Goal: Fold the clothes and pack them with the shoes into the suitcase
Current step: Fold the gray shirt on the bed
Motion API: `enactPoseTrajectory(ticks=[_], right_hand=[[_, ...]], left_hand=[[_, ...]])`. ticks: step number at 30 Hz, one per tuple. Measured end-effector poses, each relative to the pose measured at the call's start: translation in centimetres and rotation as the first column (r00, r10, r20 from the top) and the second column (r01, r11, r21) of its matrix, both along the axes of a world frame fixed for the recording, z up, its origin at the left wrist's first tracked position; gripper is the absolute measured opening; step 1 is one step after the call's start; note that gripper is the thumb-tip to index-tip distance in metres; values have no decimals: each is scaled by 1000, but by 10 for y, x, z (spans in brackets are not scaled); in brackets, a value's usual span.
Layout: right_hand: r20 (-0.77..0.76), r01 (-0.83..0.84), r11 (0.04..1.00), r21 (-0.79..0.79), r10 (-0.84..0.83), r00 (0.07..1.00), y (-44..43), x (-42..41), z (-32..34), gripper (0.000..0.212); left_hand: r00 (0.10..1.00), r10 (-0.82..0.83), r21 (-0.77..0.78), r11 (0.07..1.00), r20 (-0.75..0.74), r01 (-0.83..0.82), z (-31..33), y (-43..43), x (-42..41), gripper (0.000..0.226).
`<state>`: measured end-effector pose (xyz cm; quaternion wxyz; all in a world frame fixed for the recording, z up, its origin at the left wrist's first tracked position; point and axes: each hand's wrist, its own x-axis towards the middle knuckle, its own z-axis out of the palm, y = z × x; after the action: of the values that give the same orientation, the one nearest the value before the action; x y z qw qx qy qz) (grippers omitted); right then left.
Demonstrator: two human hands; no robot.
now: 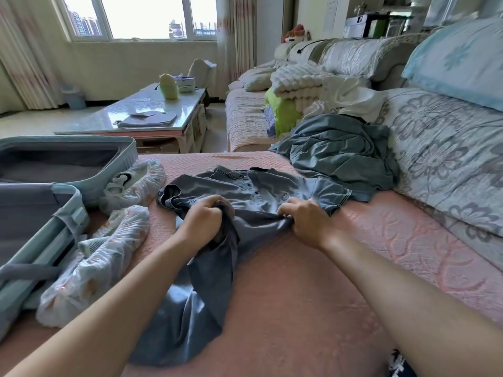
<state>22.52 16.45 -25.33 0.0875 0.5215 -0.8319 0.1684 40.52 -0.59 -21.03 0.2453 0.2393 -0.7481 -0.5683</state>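
Matt grey cloth polo shirt (245,191) on quilted pink cover (381,240); shoes (109,240) in crinkly translucent plastic; glossy tabletop (152,104).

Head view only. Wide-angle, close above and behind the grey shirt (245,186), facing forward and down; suitcase (81,140) left of shirt, window (144,14) far beyond it.

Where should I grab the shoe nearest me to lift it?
Grip the near shoe round its middle, coming from above on the side away from the suitcase. It lies long and low, and its loose plastic cover would likely slip if pinched alone.
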Motion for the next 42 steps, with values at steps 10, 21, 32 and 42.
enactPoseTrajectory(ticks=[10,21,32,42], right_hand=[[19,254,808,531,-311,950,101,-12,14,37],[444,-184,877,444,-37,895,89,86,17,17],[406,-210,854,477,-2,914,50,89,17,14],[673,-399,768,501,-56,737,28,106,19,5]], left_hand=[[261,-935,561,353,240,749,-14,113,9,43],[419,-208,-357,281,884,891,-49,79,47,85],[744,-301,-569,495,597,657,-56,32,95,12],[387,-221,-195,586,895,786,-30,21,112,19]])
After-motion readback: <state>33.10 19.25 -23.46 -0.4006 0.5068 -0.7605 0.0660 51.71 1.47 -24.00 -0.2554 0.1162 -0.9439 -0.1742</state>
